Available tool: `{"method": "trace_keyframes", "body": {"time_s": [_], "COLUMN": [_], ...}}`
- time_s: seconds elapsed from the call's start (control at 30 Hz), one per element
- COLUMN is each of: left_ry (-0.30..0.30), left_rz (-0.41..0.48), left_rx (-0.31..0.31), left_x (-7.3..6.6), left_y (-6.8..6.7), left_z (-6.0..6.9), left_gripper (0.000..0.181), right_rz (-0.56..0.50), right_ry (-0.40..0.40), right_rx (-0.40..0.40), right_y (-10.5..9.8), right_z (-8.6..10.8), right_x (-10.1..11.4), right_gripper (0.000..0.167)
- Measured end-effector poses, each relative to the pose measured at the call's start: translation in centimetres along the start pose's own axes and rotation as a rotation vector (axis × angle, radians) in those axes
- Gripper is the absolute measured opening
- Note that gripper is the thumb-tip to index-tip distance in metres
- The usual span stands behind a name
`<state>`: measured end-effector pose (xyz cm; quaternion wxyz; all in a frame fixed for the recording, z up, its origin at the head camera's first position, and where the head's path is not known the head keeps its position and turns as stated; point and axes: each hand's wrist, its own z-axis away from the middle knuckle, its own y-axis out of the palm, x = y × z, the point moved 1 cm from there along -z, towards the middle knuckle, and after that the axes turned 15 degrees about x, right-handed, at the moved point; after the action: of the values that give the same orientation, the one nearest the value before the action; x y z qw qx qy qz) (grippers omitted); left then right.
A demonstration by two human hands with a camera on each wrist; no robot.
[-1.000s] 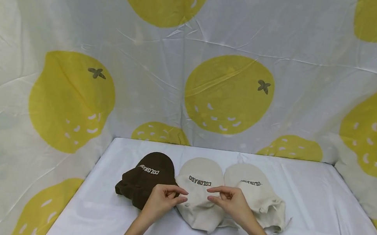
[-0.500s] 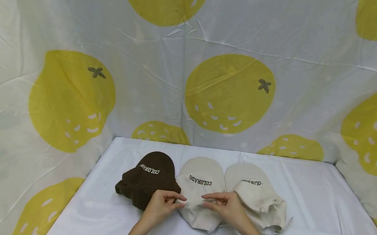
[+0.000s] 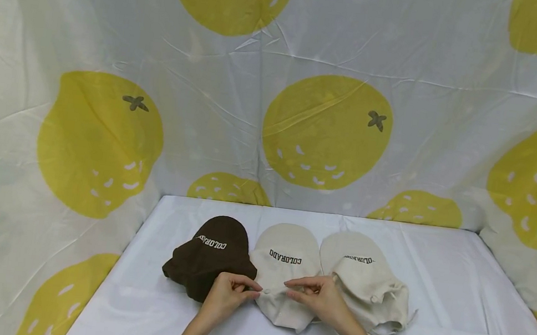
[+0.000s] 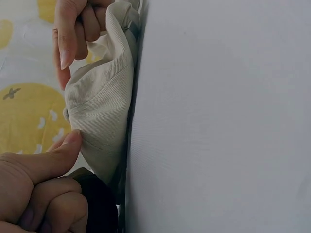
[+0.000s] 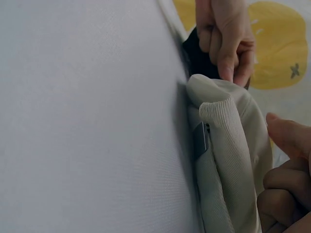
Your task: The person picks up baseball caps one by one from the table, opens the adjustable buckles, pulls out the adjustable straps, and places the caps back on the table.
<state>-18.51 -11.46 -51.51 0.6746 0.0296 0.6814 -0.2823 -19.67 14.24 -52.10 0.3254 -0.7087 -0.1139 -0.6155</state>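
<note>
The middle beige baseball cap [image 3: 287, 248] lies on the white-covered table, its brim toward the back and COLORADO lettering upside down. At its left side, my left hand [image 3: 224, 296] has thumb and index fingertips at the fabric, a small gap between them. The left wrist view shows the thumb [image 4: 73, 138] touching the cap [image 4: 104, 102]. Over the cap's right side, my right hand [image 3: 324, 303] keeps thumb and index apart. In the right wrist view, that thumb [image 5: 278, 121] is close beside the cap fabric [image 5: 238, 141]; contact is unclear.
A dark brown cap [image 3: 209, 258] sits directly left of the middle one, partly behind my left hand. Another beige cap [image 3: 370, 280] lies to the right, partly behind my right hand. A lemon-print curtain [image 3: 216, 99] surrounds the table [image 3: 458, 302] behind and at both sides.
Both hands have come down and nearer to the middle cap, the right also shifting slightly left. The caps look unmoved.
</note>
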Motion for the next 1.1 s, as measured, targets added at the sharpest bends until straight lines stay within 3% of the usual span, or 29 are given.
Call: {"method": "trace_keyframes", "body": {"time_s": [0.7,1.1], "left_ry": [0.002,0.03], "left_rz": [0.054,0.073], "left_rx": [0.032,-0.013], "left_x": [0.54,0.51], "left_y": [-0.02,0.26], "left_z": [-0.15,-0.36], "left_gripper": [0.009,0.008], "right_rz": [0.002,0.001], "right_ry": [0.018,-0.007], "right_rx": [-0.02,-0.041], "right_y": [0.64,0.54], "right_z": [-0.11,-0.12], "right_x": [-0.25,-0.28], "right_gripper": [0.022,0.015]}}
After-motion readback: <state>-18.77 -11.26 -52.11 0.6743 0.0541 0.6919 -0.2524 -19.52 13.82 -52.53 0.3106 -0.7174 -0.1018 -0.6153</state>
